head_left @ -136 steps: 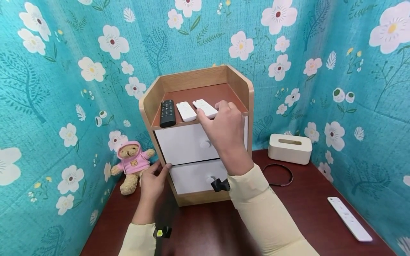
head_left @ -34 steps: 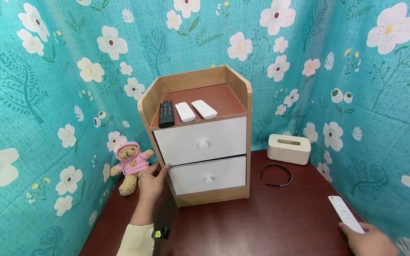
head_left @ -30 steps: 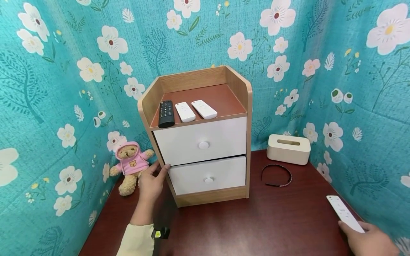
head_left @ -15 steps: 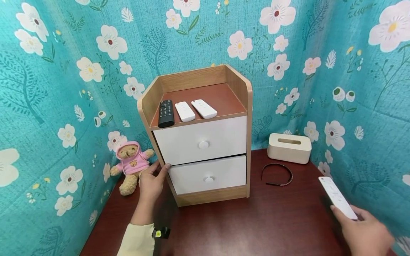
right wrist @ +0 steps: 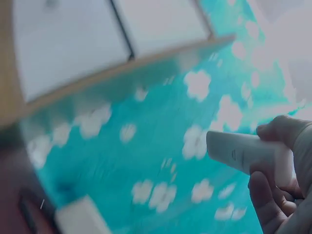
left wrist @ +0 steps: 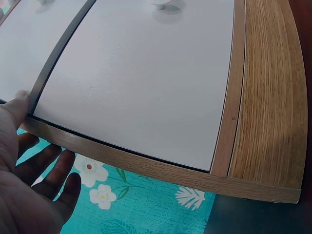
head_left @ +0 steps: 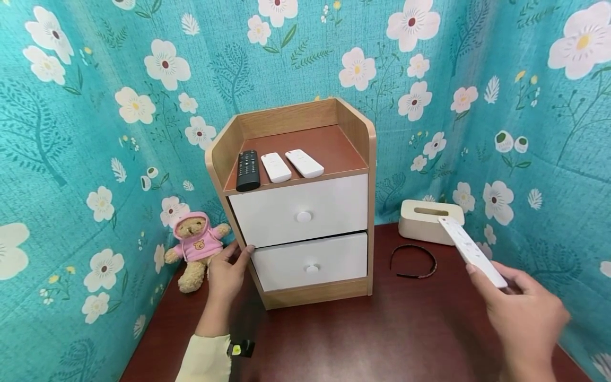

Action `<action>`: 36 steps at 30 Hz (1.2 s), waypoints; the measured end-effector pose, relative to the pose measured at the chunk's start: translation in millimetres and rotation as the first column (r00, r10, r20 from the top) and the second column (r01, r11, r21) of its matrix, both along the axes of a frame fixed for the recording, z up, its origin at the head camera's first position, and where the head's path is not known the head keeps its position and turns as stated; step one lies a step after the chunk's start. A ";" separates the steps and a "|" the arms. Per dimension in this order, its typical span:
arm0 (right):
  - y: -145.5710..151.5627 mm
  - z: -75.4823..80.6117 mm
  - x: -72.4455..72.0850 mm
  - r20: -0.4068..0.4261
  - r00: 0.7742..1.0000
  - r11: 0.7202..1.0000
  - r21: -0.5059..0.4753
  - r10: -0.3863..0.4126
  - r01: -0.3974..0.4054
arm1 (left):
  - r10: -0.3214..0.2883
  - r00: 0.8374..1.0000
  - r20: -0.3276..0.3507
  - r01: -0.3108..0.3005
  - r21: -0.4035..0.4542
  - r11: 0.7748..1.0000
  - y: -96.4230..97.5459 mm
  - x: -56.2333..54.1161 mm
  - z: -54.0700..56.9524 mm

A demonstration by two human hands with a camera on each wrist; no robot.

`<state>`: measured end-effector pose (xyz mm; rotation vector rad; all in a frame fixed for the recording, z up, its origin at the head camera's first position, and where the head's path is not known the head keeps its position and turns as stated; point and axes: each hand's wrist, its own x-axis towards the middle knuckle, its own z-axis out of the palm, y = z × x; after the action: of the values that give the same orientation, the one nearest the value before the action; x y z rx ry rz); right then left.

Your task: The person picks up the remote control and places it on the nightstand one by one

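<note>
A long white remote control (head_left: pixel 470 249) is in my right hand (head_left: pixel 522 305), gripped at its near end between thumb and fingers. It is raised over the right side of the table and overlaps the tissue box in the head view. In the right wrist view the remote control (right wrist: pixel 243 151) points away from the hand (right wrist: pixel 287 180). My left hand (head_left: pixel 228 273) rests at the left edge of the small two-drawer cabinet (head_left: pixel 317 300), thumb on the front edge, fingers along the side. On the cabinet top lie a black remote (head_left: pixel 247 171) and two white remotes, one in the middle (head_left: pixel 276 167) and one on the right (head_left: pixel 304 163).
A teddy bear in a pink hoodie (head_left: pixel 198 244) sits left of the cabinet. To the right are a thin dark headband (head_left: pixel 434 262) and a cream tissue box (head_left: pixel 420 228). Flowered teal curtains (head_left: pixel 286 69) surround the dark red table (head_left: pixel 363 339). Both white drawers are closed.
My right hand let go of the right white remote on the cabinet, then took the long white remote from the table's right side, lifting it up and leftward. My left hand stays put.
</note>
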<state>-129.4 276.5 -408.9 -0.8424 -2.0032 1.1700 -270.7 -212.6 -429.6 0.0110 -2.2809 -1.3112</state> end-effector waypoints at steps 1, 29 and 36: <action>-6.6 7.5 0.6 -0.040 0.999 1.000 -0.011 0.017 -0.017 | 0.003 1.000 0.000 -0.003 -0.002 1.000 -0.2 -0.1 -0.3; -145.6 138.1 -86.4 -0.476 0.778 0.902 0.337 0.410 -0.269 | -0.007 1.000 0.002 0.007 0.022 1.000 1.6 1.2 0.1; -164.0 148.7 -119.1 -0.393 0.807 0.847 0.480 0.441 -0.229 | -0.020 1.000 0.001 0.020 0.035 0.999 1.5 2.1 1.8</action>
<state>-248.4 112.5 -260.3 0.0540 -1.8936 0.9624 -268.6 -211.1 -427.8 0.0010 -2.2647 -1.3621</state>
